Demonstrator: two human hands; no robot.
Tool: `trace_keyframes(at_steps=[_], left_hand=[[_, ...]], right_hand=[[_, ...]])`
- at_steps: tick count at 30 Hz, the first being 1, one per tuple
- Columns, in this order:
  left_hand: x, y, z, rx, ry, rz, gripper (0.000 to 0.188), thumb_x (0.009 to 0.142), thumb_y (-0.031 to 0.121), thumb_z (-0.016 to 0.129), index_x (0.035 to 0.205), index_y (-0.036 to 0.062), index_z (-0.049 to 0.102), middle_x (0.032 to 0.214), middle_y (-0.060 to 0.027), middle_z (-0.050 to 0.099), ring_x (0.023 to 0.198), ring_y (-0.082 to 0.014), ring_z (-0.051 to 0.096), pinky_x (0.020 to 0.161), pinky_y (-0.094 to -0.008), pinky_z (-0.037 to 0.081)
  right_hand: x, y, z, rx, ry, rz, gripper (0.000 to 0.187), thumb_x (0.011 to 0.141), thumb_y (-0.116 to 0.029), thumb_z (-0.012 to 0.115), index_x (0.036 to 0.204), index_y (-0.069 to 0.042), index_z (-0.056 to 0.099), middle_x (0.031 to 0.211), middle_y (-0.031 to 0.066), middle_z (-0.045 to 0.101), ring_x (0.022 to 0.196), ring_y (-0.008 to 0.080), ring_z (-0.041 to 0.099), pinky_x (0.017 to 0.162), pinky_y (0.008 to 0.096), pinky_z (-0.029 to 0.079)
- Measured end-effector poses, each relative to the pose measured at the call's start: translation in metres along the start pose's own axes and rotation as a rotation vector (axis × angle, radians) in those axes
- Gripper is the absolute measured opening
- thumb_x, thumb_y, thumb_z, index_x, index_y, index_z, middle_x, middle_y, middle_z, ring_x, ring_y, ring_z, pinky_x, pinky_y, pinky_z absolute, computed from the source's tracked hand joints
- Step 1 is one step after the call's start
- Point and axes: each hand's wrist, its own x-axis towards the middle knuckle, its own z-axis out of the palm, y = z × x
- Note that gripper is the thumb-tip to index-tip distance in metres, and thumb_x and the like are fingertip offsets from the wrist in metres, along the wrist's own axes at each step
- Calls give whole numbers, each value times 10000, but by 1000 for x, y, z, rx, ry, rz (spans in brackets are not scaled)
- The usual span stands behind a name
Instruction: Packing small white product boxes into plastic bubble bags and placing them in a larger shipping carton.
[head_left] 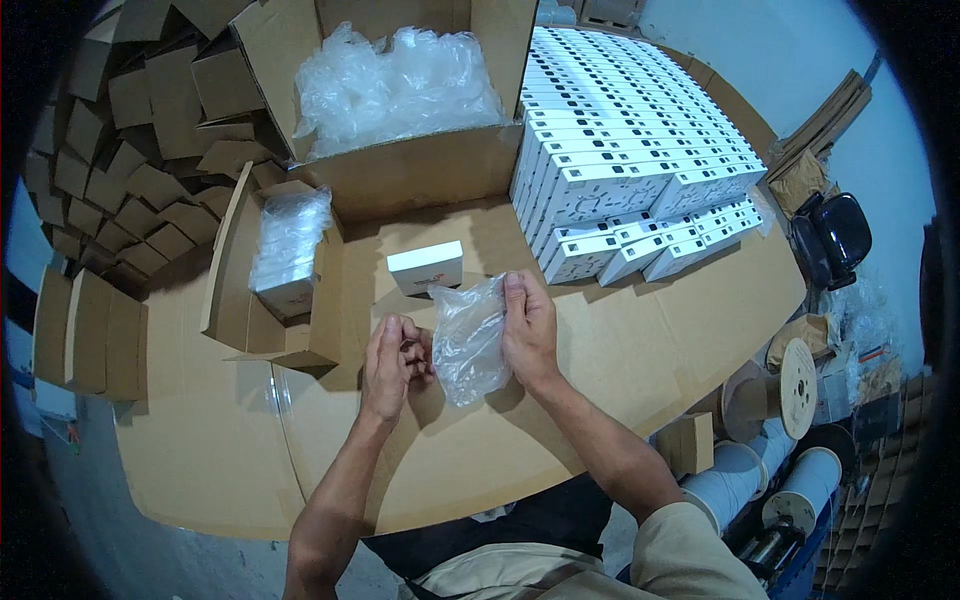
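A clear plastic bag point(468, 345) hangs in front of me over the cardboard-covered table. My right hand point(530, 332) grips its right edge, thumb on top. Close by the bag's left edge is my left hand point(393, 368), its fingers curled in; whether they pinch any of the film is hidden. Just beyond the bag a small white box point(426, 268) stands on the table. To its left, an open cardboard carton point(325, 300) holds several white boxes wrapped in clear plastic point(290, 250).
A large open carton point(420, 165) full of clear plastic bags point(400, 85) stands at the back. White boxes point(610, 190) are stacked in rows at the back right. Folded brown cartons point(150, 130) pile up at the left. Cable reels point(797, 388) stand beyond the table's right edge point(690, 405).
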Motion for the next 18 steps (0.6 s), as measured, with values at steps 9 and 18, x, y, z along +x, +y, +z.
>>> trace_keyframes(at_steps=[9,18], left_hand=[[9,-10,-10,463,58,200,215,1042,212,532,1035,18,625,916,-8,625,816,-64,563,745,-227,467],[2,-6,2,819,302,469,285,1072,210,437,971,-9,589,819,-55,587,770,-127,509,741,-302,454]], right_hand=[[-16,-10,12,-160,-166,-142,230,1041,-194,490,947,-2,574,715,178,611,638,320,654,591,425,474],[-15,-15,12,-101,-133,-9,166,1001,-129,571,1079,7,517,594,123,579,521,172,570,511,343,428]])
